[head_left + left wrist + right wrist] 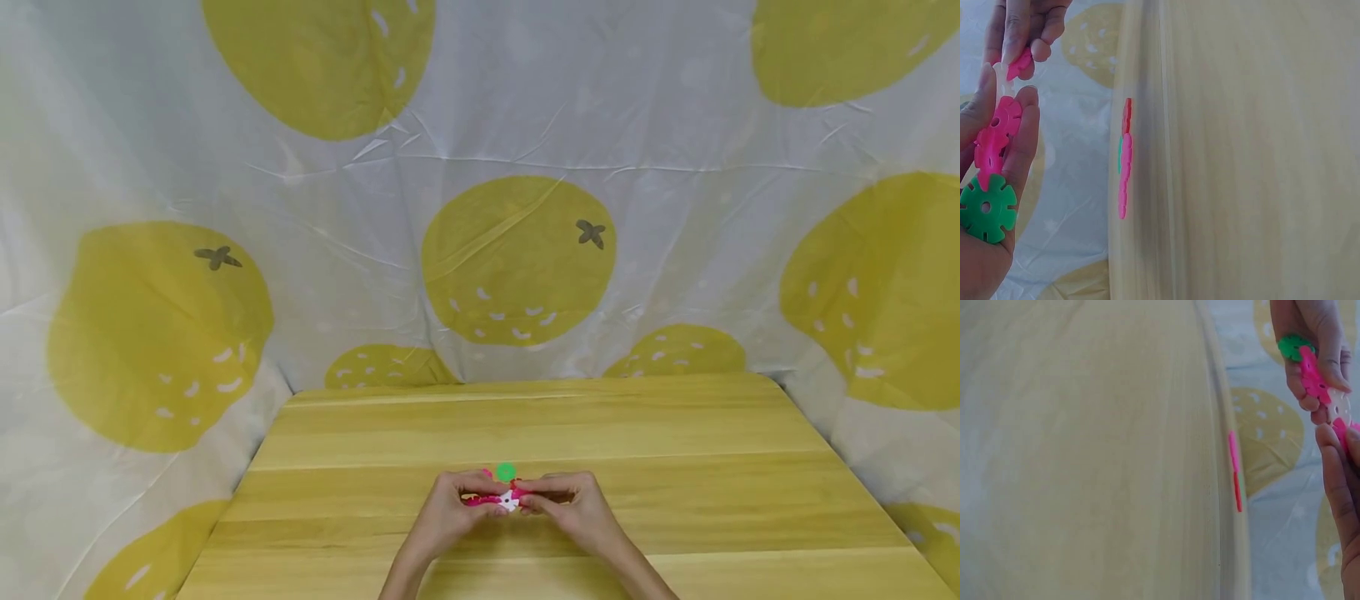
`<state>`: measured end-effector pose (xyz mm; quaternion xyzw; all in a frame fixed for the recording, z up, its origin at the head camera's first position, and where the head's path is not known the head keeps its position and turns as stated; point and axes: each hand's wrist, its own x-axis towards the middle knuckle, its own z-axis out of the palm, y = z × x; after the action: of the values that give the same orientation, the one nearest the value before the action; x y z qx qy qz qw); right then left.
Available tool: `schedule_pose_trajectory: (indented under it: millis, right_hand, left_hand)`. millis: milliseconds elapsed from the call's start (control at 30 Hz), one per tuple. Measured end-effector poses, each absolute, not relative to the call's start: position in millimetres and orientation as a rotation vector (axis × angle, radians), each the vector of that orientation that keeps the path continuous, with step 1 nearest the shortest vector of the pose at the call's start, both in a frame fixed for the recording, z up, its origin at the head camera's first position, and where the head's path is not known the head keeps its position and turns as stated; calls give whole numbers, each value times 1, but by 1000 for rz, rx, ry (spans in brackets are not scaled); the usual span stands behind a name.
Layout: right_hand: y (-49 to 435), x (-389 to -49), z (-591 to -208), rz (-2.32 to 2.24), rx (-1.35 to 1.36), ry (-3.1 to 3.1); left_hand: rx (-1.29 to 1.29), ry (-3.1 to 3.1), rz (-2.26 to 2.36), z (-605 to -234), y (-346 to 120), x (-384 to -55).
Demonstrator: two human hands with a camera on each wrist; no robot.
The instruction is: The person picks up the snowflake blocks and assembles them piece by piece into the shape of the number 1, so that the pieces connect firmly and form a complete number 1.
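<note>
My left hand (447, 510) grips a short chain of interlocking snowflake discs. In the left wrist view, a green disc (986, 209) lies near the palm, followed by pink discs (999, 125) running between thumb and fingers. A white disc (1339, 407) continues the chain in the gap between the hands. At its far side, my right hand (588, 510) pinches another pink disc (1019, 62) against the white disc's edge. Fingers partly cover the chain in the head view.
Just beyond the hands, a loose green disc (506, 472), a pink disc (1125, 178) and a red disc (1127, 115) lie on the wooden table (360, 467). A lemon-print cloth (517, 150) hangs behind and at both sides.
</note>
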<state>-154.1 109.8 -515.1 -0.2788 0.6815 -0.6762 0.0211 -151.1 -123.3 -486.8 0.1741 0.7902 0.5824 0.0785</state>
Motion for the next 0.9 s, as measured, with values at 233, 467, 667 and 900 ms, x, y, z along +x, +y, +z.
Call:
schedule_pose_trajectory:
  millis: [233, 467, 667, 900]
  right_hand:
    - [111, -153, -515, -2094, -832, 2102]
    - [112, -154, -510, -2032, -743, 2156]
    - [114, -157, -507, -2021, -729, 2133]
    - [119, -158, -508, -2009, -731, 2065]
  left_hand:
    - [533, 2361, 1734, -489, -123, -151]
    - [511, 2336, 1751, -487, -123, -152]
    - [508, 2343, 1726, -486, -123, -152]
    - [575, 2442, 1631, -487, -122, -152]
